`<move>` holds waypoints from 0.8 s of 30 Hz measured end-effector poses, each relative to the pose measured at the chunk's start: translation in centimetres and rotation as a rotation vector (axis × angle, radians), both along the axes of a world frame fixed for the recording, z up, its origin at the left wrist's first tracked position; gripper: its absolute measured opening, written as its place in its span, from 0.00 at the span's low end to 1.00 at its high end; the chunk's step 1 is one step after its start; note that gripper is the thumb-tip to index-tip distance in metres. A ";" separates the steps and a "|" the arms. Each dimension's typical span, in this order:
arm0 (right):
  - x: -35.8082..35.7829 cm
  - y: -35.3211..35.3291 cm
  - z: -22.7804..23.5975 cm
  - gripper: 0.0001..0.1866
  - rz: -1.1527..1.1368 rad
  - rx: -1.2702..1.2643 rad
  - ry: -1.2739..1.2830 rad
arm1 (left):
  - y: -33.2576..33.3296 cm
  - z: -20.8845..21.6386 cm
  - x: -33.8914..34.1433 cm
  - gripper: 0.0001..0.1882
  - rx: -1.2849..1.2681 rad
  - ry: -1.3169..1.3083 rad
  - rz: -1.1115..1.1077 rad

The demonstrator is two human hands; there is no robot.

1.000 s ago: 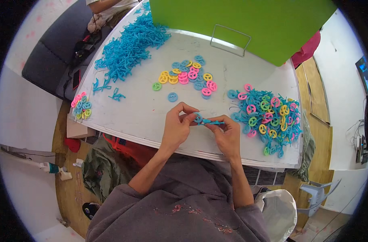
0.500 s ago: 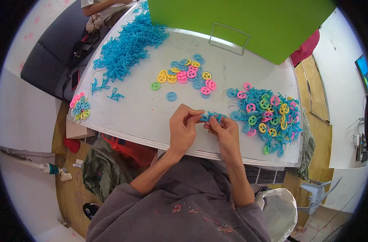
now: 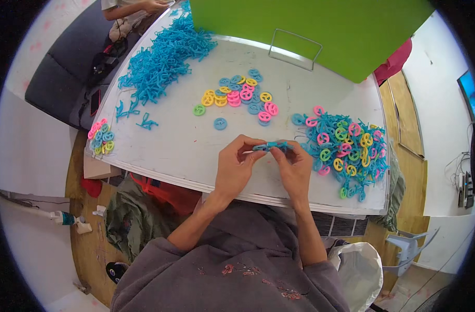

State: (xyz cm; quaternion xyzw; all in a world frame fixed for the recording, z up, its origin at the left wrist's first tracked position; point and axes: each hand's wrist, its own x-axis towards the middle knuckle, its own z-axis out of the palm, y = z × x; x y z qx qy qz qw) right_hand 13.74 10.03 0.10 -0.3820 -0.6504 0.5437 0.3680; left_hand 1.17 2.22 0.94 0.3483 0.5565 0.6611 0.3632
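Above the table's front edge, my left hand (image 3: 234,165) and my right hand (image 3: 296,170) meet, both closed in a pinch. Between their fingertips lies a small blue plastic piece (image 3: 272,145), held level. Its left end looks like a round wheel and its right part is partly covered by my right fingers, so I cannot tell whether it is one part or two joined. Beyond my hands are loose coloured wheels (image 3: 233,99) in pink, yellow, blue and green. A heap of blue branched pieces with wheels on them (image 3: 347,151) sits close to my right hand.
A large heap of blue branched pieces (image 3: 164,60) covers the far left of the white table (image 3: 170,135). More wheels (image 3: 101,138) lie at its left edge. A green panel (image 3: 310,31) stands at the back. Another person's hand (image 3: 155,6) shows at upper left. A white bin (image 3: 360,270) is beside me.
My hands have come closer together around the blue piece, which now lies flatter. My right fingers have closed further over its right end. At upper left, the other person's hand has shifted.
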 end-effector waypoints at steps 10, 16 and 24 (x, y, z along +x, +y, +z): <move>-1.5 -1.6 1.4 0.20 -0.103 -0.174 0.344 | -0.6 1.0 1.2 0.15 0.210 0.684 0.096; -0.1 -0.2 0.0 0.16 0.019 -0.367 0.448 | 0.4 0.2 -6.2 0.15 -0.127 1.043 0.409; -0.6 -0.6 1.2 0.12 -0.007 -0.190 0.249 | 0.3 0.0 -6.6 0.05 -0.230 0.549 0.204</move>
